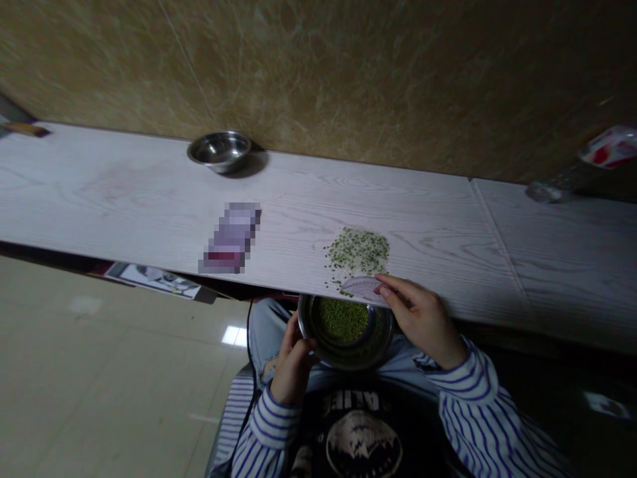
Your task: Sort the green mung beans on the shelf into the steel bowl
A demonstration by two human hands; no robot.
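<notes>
My left hand (293, 364) is closed on the rim of a metal bowl (348, 358), held just below the table's front edge. Green beans (343, 320), which look like mung beans, lie in the bowl. Between the thumb and fingers of my right hand (418, 312) is a clear, flat protractor (365, 287), resting at the table edge above the bowl. Right behind it on the tabletop spreads a pile of white grains mixed with green beans (359, 251); the white ones look like rice. A few beans are scattered to the left of the pile.
An upright metal bowl (219, 151) stands by the wall. A blurred-out flat object (231, 238) lies left of the pile. At the far right is a clear plastic bottle (572, 176) with a red and white label. Printed papers (154, 279) stick out under the tabletop (298, 192).
</notes>
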